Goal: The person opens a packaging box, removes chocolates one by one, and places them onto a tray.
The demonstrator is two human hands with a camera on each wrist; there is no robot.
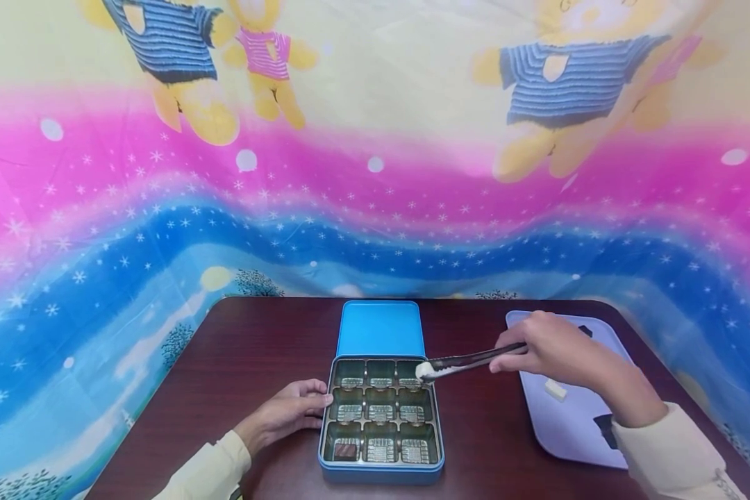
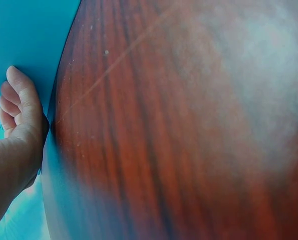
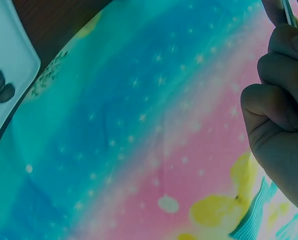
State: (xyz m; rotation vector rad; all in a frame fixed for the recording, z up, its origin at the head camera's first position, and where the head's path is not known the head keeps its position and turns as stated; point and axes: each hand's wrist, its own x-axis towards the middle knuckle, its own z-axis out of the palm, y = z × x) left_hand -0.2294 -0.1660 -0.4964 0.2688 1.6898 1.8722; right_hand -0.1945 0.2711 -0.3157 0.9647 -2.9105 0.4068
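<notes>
My right hand (image 1: 556, 351) grips a pair of metal tongs (image 1: 469, 360) that reach left. At their tips is a small white block (image 1: 424, 371), over the back right compartment of a blue tin (image 1: 381, 476). Inside the tin a gold plastic insert forms rows of compartments, and a brown chocolate piece (image 1: 346, 450) lies in the front left one. My left hand (image 1: 290, 413) touches the tin's left side with fingers relaxed. The left wrist view shows this hand (image 2: 21, 112) against a blue surface. In the right wrist view my right hand's fingers (image 3: 281, 70) curl round the tongs.
Behind the compartments lies the tin's blue lid (image 1: 381, 328). At the right stands a lilac tray (image 1: 556, 441), bearing another white block (image 1: 555, 390) and dark pieces (image 1: 606, 430), partly covered by my right arm. A patterned cloth (image 1: 375, 201) hangs behind the dark wooden table (image 1: 256, 347).
</notes>
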